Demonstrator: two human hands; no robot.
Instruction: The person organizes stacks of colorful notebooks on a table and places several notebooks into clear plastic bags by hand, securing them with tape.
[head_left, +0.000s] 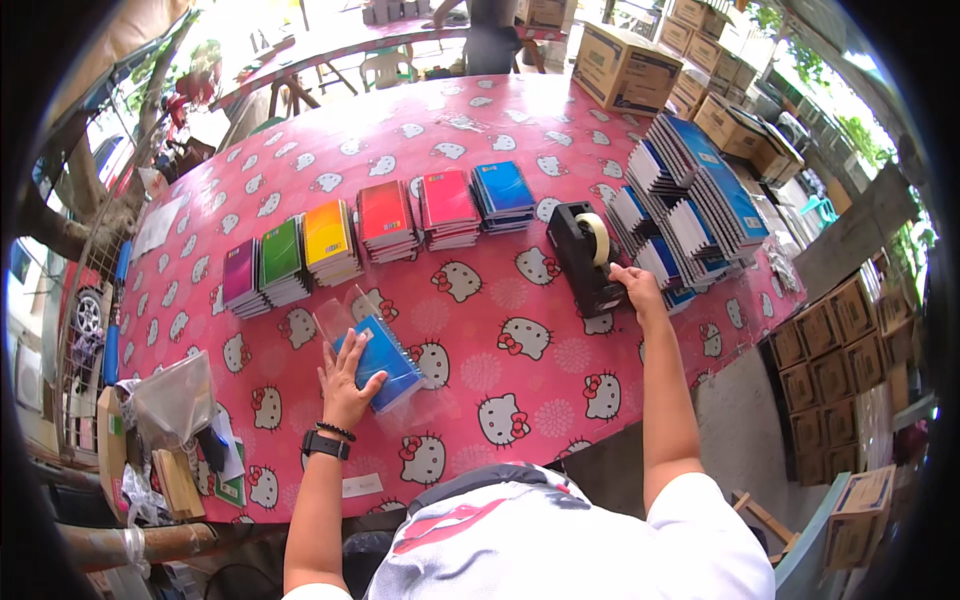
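Observation:
A blue spiral notebook point(380, 365) lies tilted inside a clear plastic sleeve point(345, 308) on the table. My left hand point(346, 385) rests flat on it with the fingers spread, wearing a black watch and a beaded bracelet. To the right stands a black tape dispenser point(580, 262) with a roll of pale tape point(597, 240). My right hand point(640, 290) is at the dispenser's right side, thumb and fingertips pinched together on the tape. Beyond the notebook runs a row of notebook stacks: purple point(242, 273), green point(282, 250), yellow point(328, 235), red point(386, 213), pink point(448, 200) and blue point(503, 188).
A tall pile of blue notebooks point(715, 185) stands right of the dispenser. Clear plastic sleeves point(175, 400) lie at the left front on the pink patterned table point(470, 300). A carton point(625, 68) sits at the far right corner; more cartons point(830, 350) are stacked beyond the right edge.

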